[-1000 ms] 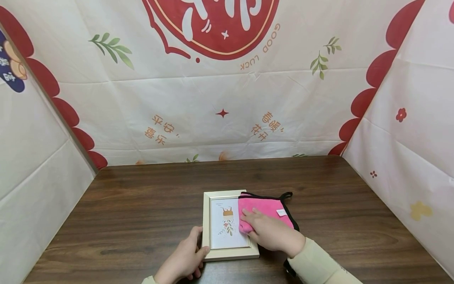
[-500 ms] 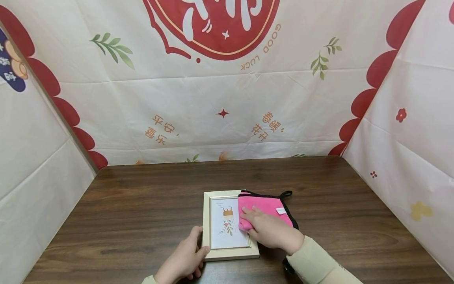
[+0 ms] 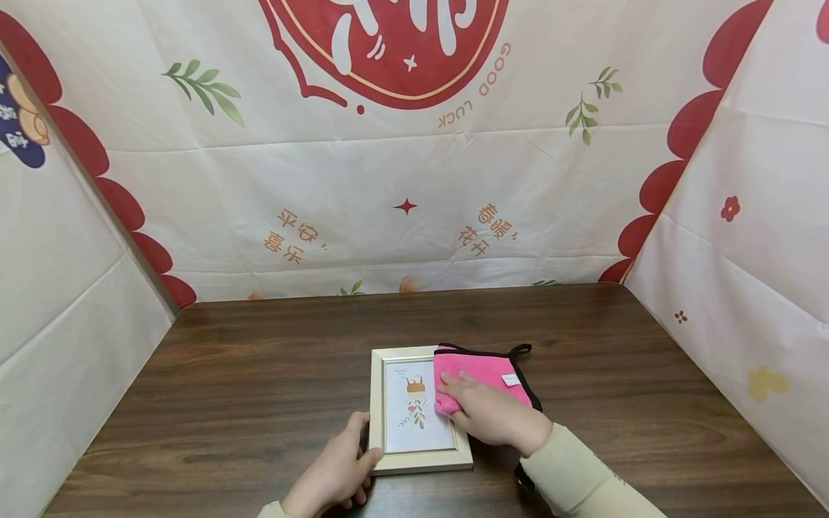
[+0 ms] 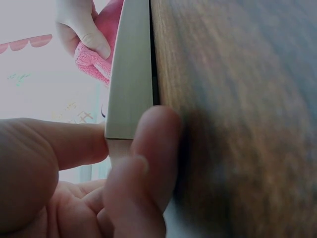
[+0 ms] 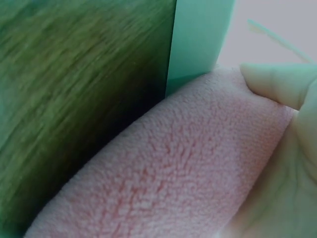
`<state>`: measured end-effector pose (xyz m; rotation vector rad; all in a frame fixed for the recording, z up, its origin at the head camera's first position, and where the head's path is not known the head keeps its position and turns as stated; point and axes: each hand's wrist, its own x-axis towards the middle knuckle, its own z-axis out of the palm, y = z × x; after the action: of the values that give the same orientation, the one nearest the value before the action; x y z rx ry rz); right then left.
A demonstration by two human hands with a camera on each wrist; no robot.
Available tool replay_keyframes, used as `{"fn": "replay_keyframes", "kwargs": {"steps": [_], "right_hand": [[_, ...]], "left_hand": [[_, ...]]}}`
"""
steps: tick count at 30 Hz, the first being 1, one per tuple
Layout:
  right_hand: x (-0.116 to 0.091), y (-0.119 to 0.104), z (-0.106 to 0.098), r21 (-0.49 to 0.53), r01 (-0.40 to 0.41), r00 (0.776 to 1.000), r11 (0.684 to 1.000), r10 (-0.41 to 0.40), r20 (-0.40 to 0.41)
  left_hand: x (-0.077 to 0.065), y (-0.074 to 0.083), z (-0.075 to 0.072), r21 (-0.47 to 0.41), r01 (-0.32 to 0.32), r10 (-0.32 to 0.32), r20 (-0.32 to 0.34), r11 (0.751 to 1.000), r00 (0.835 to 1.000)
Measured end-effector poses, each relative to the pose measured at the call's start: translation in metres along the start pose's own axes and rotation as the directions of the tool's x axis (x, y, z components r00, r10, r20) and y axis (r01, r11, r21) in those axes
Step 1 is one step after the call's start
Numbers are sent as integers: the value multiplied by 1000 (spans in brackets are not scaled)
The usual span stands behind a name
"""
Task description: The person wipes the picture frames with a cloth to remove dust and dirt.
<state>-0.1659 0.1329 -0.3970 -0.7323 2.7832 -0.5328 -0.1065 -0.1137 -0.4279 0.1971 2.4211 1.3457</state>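
A cream picture frame (image 3: 424,460) with a plant print lies flat on the brown table. At its near left corner my left hand (image 3: 337,467) grips the edge, thumb on top and fingertips (image 4: 158,124) against the side and underside. A pink plush cloth (image 3: 482,367) with black trim, a hanging loop and a white tag covers the frame's right side and overhangs onto the table. My right hand (image 3: 495,414) presses on this cloth from above, fingers fairly straight. The right wrist view shows the thumb (image 5: 277,82) resting on the cloth's plush surface.
The dark wood table (image 3: 259,367) stretches out around the frame. White printed fabric (image 3: 363,173) hangs behind it and along both sides. A small black object (image 3: 523,476) shows partly beside the right sleeve (image 3: 570,471).
My right hand and the pink cloth have slid slightly away from me, toward the frame's far edge. The left hand and the picture frame have stayed in place.
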Motion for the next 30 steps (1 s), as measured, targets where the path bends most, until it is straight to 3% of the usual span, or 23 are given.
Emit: {"fn": "replay_keyframes", "kwargs": {"steps": [30], "right_hand": [[15, 5, -6, 30, -26, 1000, 999, 26, -4]], "left_hand": [[0, -2, -1, -11, 1, -1, -4, 1000, 1000]]}}
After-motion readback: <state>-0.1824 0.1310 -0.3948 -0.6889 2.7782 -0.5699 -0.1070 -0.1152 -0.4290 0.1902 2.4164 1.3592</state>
